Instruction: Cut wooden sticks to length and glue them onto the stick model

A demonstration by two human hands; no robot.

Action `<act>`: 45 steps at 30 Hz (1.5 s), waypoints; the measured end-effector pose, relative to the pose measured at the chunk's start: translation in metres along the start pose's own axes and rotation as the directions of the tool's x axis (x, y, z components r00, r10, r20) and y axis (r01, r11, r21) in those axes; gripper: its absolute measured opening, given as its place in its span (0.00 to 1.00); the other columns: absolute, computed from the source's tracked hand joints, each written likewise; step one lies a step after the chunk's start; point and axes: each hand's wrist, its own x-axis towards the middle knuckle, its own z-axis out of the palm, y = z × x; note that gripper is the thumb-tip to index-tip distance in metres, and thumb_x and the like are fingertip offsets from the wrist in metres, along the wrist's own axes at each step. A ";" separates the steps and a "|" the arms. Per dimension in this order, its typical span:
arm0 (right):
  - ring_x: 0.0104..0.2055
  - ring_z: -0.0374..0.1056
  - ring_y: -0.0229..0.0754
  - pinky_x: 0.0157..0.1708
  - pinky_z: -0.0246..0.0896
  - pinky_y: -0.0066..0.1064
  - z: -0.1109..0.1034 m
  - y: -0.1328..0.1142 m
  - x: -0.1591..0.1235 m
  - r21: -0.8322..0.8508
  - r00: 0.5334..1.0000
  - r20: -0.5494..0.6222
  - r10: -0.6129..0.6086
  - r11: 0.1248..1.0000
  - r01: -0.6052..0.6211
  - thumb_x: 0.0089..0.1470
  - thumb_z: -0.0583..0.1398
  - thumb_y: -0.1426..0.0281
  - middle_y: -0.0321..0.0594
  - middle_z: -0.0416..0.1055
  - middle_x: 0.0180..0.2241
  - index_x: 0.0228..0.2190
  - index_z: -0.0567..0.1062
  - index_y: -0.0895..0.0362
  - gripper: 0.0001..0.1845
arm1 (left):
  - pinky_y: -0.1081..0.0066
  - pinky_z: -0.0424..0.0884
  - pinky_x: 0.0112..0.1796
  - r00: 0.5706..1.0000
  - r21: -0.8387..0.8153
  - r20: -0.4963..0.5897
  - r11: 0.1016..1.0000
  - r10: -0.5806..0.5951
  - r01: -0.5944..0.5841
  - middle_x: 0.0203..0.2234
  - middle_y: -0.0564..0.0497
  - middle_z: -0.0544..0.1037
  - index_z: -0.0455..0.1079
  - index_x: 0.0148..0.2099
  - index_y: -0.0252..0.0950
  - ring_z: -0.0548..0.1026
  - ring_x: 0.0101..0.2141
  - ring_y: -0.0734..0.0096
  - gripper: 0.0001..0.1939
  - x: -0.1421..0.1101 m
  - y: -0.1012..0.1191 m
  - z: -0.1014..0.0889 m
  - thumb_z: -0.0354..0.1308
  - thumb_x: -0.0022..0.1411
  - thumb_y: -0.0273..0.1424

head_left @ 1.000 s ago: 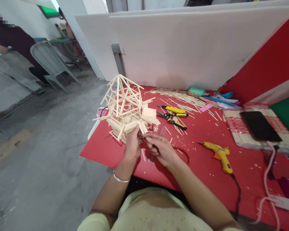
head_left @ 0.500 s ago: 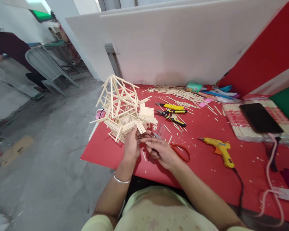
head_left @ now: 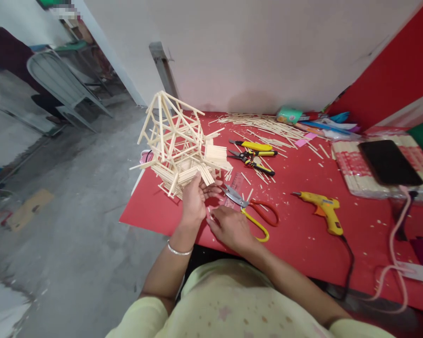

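Right hand (head_left: pixel 232 228): back nearer table's (head_left: pixel 303 251) front edge; grip unclear.
Left hand (head_left: pixel 194 203): open at stick model (head_left: pixel 172 176); light touch seems best.

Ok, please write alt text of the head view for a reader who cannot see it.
A person's left hand is at a model of thin wooden sticks on a red table; the right hand is near scissors, with a yellow glue gun farther right.

The red-covered table (head_left: pixel 296 253) held loose sticks (head_left: pixel 268 126), a yellow cutter (head_left: pixel 256 146), pliers (head_left: pixel 252 162), open scissors (head_left: pixel 245 203) over a clear ruler (head_left: pixel 234 188), a yellow glue gun (head_left: pixel 322 209), and plastic-wrapped stick bundles (head_left: pixel 352 171) at the right.
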 end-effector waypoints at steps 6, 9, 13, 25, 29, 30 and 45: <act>0.41 0.71 0.47 0.35 0.58 0.32 0.018 -0.001 0.002 -0.154 0.998 0.053 0.042 0.987 -0.034 0.65 0.54 0.59 0.47 0.73 0.42 0.40 0.75 0.58 0.16 | 0.75 0.72 0.23 1.000 0.010 0.000 1.000 -0.001 0.001 0.28 0.41 0.83 0.77 0.38 0.28 0.81 0.24 0.67 0.22 0.000 0.000 0.000 0.54 0.65 0.44; 0.39 0.71 0.46 0.34 0.59 0.32 0.020 -0.001 0.003 -0.202 0.996 0.077 0.042 0.979 -0.025 0.67 0.52 0.63 0.46 0.73 0.42 0.40 0.74 0.58 0.14 | 0.75 0.72 0.23 1.000 0.009 0.004 1.000 0.009 -0.009 0.28 0.41 0.83 0.77 0.39 0.29 0.82 0.26 0.66 0.22 0.000 -0.001 -0.001 0.53 0.65 0.44; 0.40 0.70 0.47 0.34 0.60 0.33 0.022 -0.001 0.000 -0.239 0.994 0.102 0.026 0.971 -0.001 0.68 0.50 0.63 0.47 0.71 0.42 0.41 0.73 0.58 0.15 | 0.75 0.73 0.24 1.000 0.006 0.005 1.000 0.006 -0.006 0.28 0.41 0.83 0.77 0.39 0.28 0.82 0.26 0.65 0.22 0.000 -0.001 -0.001 0.53 0.65 0.44; 0.45 0.68 0.49 0.39 0.62 0.35 0.023 -0.002 -0.003 -0.265 0.991 0.131 0.022 0.964 0.013 0.67 0.49 0.70 0.50 0.69 0.45 0.44 0.72 0.59 0.13 | 0.73 0.75 0.27 1.000 0.010 -0.019 1.000 0.002 -0.002 0.29 0.40 0.84 0.77 0.39 0.29 0.83 0.28 0.63 0.22 0.000 -0.002 -0.001 0.55 0.64 0.45; 0.44 0.68 0.49 0.39 0.63 0.35 0.022 -0.003 -0.002 -0.268 0.990 0.141 0.022 0.963 0.017 0.66 0.51 0.71 0.53 0.69 0.45 0.44 0.72 0.60 0.12 | 0.73 0.74 0.26 1.000 0.021 -0.020 1.000 0.005 -0.004 0.29 0.40 0.84 0.77 0.38 0.29 0.82 0.27 0.64 0.22 0.001 -0.002 -0.002 0.55 0.64 0.46; 0.43 0.68 0.48 0.39 0.63 0.35 0.022 -0.003 -0.001 -0.268 0.989 0.144 0.018 0.963 0.022 0.66 0.51 0.71 0.53 0.69 0.45 0.44 0.72 0.61 0.12 | 0.73 0.74 0.25 1.000 0.023 -0.016 1.000 0.005 -0.004 0.29 0.40 0.84 0.77 0.38 0.29 0.82 0.26 0.65 0.22 0.001 -0.002 -0.002 0.55 0.64 0.46; 0.44 0.70 0.49 0.39 0.63 0.35 0.013 -0.006 0.004 -0.268 0.984 0.178 -0.012 0.962 0.060 0.63 0.51 0.76 0.55 0.70 0.46 0.43 0.72 0.62 0.12 | 0.73 0.74 0.26 1.000 0.039 -0.013 0.999 0.022 -0.021 0.29 0.41 0.84 0.76 0.40 0.29 0.81 0.25 0.66 0.23 0.000 -0.003 -0.002 0.55 0.65 0.46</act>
